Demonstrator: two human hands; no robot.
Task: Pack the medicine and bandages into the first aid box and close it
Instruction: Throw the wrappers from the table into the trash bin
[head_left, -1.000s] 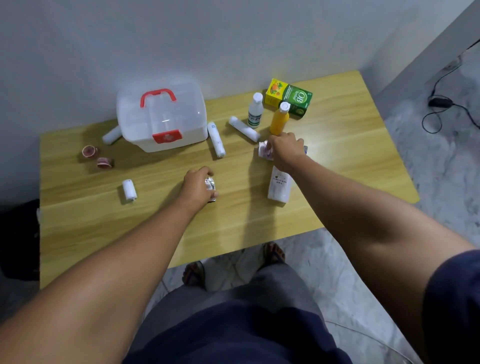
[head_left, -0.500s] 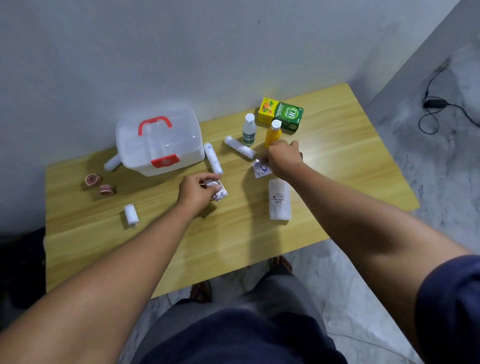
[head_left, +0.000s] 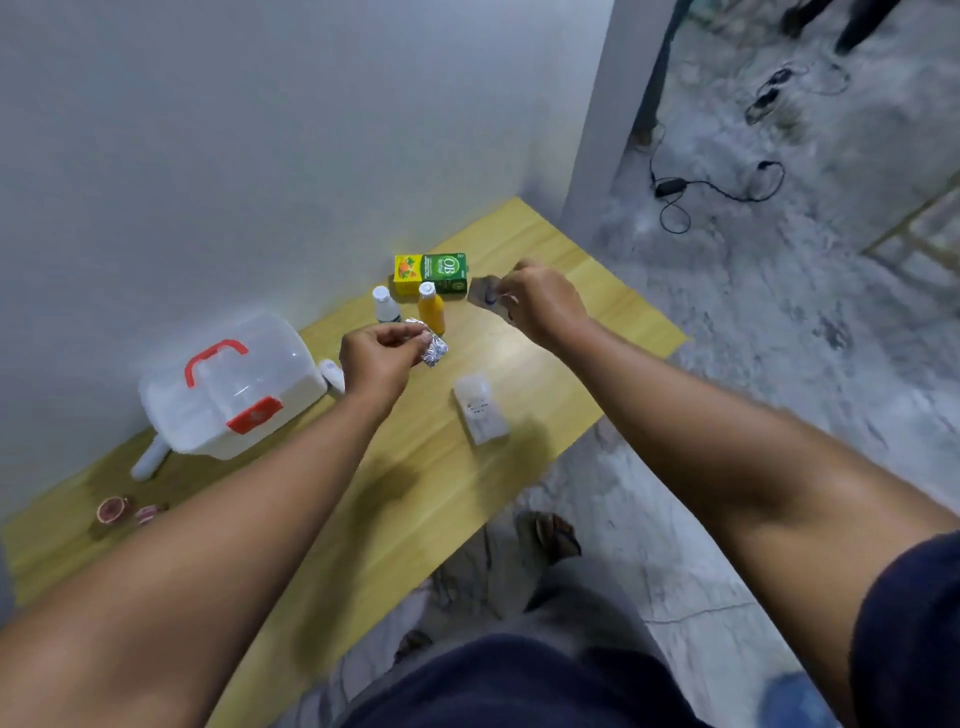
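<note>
1. Left hand (head_left: 371, 358): raised above the table (head_left: 415, 467), fingers pinched on a foil strip (head_left: 428, 345) that juts to the right of the fingertips.
2. Right hand (head_left: 540, 301): lifted over the table's far right part, closed on a small sachet (head_left: 484, 297), blurred, print unreadable.
3. Box (head_left: 234, 384): white, translucent lid down, red handle and red latch, far left by the wall (head_left: 260, 156).
4. White roll (head_left: 332, 373): just beside the box's right end, partly hidden by the left hand.
5. Second white roll (head_left: 150, 457): pokes out at the box's left corner.
6. White bottle (head_left: 385, 304) and orange bottle (head_left: 431, 307): upright, side by side, beyond the left hand.
7. Green carton (head_left: 431, 273): lying just behind the bottles.
8. White packet (head_left: 480, 408): flat on the table between the two arms.
9. Two tape rolls (head_left: 111, 510): near the left edge, close together.
</note>
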